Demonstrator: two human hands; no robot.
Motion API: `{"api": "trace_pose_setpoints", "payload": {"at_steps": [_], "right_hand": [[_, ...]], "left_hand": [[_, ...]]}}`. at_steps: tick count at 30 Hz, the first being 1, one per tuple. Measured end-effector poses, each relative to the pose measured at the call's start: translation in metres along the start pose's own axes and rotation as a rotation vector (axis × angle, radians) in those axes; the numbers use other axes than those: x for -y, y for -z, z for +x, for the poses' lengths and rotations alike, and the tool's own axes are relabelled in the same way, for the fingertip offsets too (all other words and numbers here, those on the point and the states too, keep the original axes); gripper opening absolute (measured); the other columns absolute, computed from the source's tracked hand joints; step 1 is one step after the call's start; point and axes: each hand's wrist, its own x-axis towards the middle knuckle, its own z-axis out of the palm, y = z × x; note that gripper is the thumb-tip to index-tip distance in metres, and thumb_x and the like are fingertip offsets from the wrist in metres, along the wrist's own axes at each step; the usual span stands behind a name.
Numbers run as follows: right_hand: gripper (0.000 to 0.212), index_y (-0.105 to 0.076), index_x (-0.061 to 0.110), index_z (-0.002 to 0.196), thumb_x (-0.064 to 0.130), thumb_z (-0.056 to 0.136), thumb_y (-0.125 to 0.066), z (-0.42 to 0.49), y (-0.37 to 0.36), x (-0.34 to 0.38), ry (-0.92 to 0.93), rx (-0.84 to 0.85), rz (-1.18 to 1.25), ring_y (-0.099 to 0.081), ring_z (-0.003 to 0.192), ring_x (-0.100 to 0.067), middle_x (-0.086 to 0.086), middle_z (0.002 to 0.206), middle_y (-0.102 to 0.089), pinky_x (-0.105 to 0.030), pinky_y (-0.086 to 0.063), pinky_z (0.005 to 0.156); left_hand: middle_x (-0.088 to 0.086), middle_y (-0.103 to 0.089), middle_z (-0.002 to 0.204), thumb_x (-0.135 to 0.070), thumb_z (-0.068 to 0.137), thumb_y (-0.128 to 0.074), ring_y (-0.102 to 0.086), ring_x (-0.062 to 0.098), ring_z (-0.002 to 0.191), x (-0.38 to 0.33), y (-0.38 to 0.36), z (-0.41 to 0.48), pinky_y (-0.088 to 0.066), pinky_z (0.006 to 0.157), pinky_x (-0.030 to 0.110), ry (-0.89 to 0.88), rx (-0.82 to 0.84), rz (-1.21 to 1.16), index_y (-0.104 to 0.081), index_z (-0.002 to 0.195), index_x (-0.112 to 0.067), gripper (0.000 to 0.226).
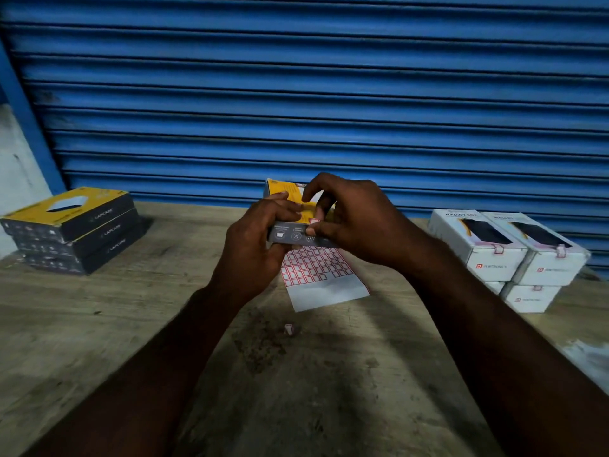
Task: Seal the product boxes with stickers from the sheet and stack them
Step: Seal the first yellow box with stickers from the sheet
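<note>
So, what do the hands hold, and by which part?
The left hand grips the yellow-grey box by its left end; the right hand pinches a sticker onto its near edge.

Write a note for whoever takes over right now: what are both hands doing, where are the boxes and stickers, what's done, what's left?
Left hand grips the yellow-and-grey box above the table.
Right hand pinches a red-edged sticker onto the box's edge.
Sticker sheet lies on the table under the hands.
Done: white boxes on the right are stacked and show seals. The left stack holds three boxes; seals not visible.
Left: probably press this sticker flat, then stack the box.
</note>
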Motion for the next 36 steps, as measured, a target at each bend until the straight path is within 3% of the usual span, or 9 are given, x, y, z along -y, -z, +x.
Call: {"api": "trace_pose_setpoints", "payload": {"at_steps": [8,12,14,23,26,28,30,33,36], "right_hand": [[0.041,-0.061,0.027,0.101,0.03,0.07,-0.087,0.001,0.003,-0.012,-0.13,0.025,0.205,-0.054,0.065,0.011,0.008,0.087,-0.066,-0.008,-0.042,0.057],[0.036,-0.064,0.026,0.099,0.027,0.071,-0.087,0.003,0.004,-0.022,-0.176,0.096,0.364,-0.057,0.065,-0.001,0.002,0.088,-0.069,-0.032,-0.054,0.068],[0.033,-0.066,0.02,0.101,0.017,0.075,-0.084,0.002,0.007,-0.026,-0.204,0.09,0.498,-0.062,0.073,-0.006,0.0,0.088,-0.069,-0.034,-0.057,0.074],[0.034,-0.064,0.015,0.1,0.011,0.073,-0.084,0.001,-0.007,-0.014,-0.287,-0.017,0.669,-0.05,0.059,0.009,0.001,0.087,-0.055,-0.01,-0.043,0.057],[0.048,-0.059,0.016,0.108,0.008,0.069,-0.085,0.002,-0.011,-0.011,-0.389,-0.097,0.724,-0.054,0.078,0.002,0.0,0.101,-0.052,-0.009,-0.045,0.055],[0.064,-0.05,0.02,0.12,0.01,0.068,-0.086,0.005,-0.015,-0.01,-0.521,-0.109,0.749,-0.058,0.098,-0.012,-0.004,0.12,-0.05,-0.013,-0.048,0.06],[0.073,-0.038,0.019,0.13,-0.001,0.073,-0.079,0.007,-0.016,-0.008,-0.691,-0.062,0.987,-0.063,0.098,-0.02,-0.008,0.118,-0.058,-0.023,-0.051,0.064],[0.062,-0.045,0.005,0.131,-0.008,0.075,-0.069,0.008,-0.016,-0.006,-0.761,0.018,1.241,-0.069,0.087,-0.023,-0.013,0.11,-0.069,-0.031,-0.055,0.061],[0.04,-0.057,0.002,0.123,0.0,0.084,-0.063,0.01,-0.021,-0.007,-0.726,0.032,1.247,-0.067,0.089,-0.025,-0.014,0.108,-0.069,-0.039,-0.056,0.075]], "left_hand": [[0.007,-0.067,0.12,0.006,0.076,-0.08,-0.054,0.022,0.132,0.0,0.0,0.001,-0.049,0.105,0.043,-0.016,0.003,0.017,-0.064,0.106,0.0,0.035],[0.003,-0.065,0.12,0.006,0.076,-0.08,-0.053,0.021,0.133,-0.002,0.0,0.001,-0.048,0.106,0.042,-0.028,-0.002,0.001,-0.062,0.104,0.0,0.033],[0.003,-0.065,0.12,0.005,0.077,-0.081,-0.053,0.022,0.133,-0.002,0.001,0.002,-0.048,0.107,0.042,-0.025,-0.023,-0.003,-0.062,0.104,0.0,0.034],[0.006,-0.064,0.12,0.01,0.077,-0.077,-0.051,0.025,0.134,-0.002,0.001,0.001,-0.044,0.11,0.038,-0.08,-0.06,0.073,-0.064,0.102,0.003,0.029],[0.01,-0.065,0.12,0.011,0.077,-0.077,-0.051,0.028,0.133,-0.004,0.001,0.002,-0.042,0.111,0.033,-0.113,-0.078,0.123,-0.064,0.101,0.004,0.028],[0.015,-0.067,0.12,0.012,0.077,-0.077,-0.051,0.03,0.133,-0.004,0.003,0.002,-0.041,0.112,0.033,-0.139,-0.093,0.161,-0.064,0.101,0.004,0.028],[0.016,-0.067,0.121,0.013,0.077,-0.076,-0.05,0.031,0.134,-0.004,0.003,0.002,-0.042,0.112,0.035,-0.162,-0.085,0.188,-0.064,0.102,0.003,0.03],[0.013,-0.066,0.123,0.015,0.077,-0.075,-0.048,0.03,0.137,-0.005,0.001,0.002,-0.043,0.111,0.037,-0.163,-0.056,0.156,-0.065,0.103,0.004,0.03],[0.009,-0.064,0.125,0.015,0.078,-0.074,-0.047,0.028,0.139,-0.004,0.001,0.002,-0.043,0.111,0.038,-0.145,-0.069,0.115,-0.064,0.103,0.004,0.029]]}}
